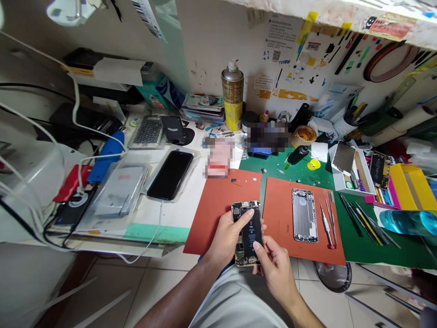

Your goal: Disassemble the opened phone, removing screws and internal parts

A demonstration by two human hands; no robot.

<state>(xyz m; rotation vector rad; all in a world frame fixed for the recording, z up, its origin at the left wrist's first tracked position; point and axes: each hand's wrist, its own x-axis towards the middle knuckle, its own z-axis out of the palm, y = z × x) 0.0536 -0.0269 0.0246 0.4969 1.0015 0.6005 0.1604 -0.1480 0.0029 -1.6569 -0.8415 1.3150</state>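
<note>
An opened smartphone [251, 232] without its screen is held over the front edge of the bench, its black battery [251, 234] facing up. My left hand [227, 232] grips its left side, with the thumb lying on the upper part of the battery. On the lower right, my right hand [273, 257] is closed around the phone, thumb pressed on the battery's lower part. The fingers underneath are mostly hidden. To the right, a bare silver phone housing [305, 215] lies on a red-brown mat [280, 228], beside a screwdriver [327, 225] and metal tweezers [332, 214].
Another red-brown mat [208, 214] lies left of the phone. Farther left a black-screened phone [170, 175] has a white cable attached. A spray can [233, 95] stands at the back. Several tweezers and thin tools [362, 218] and a blue bottle [408, 222] are at the right.
</note>
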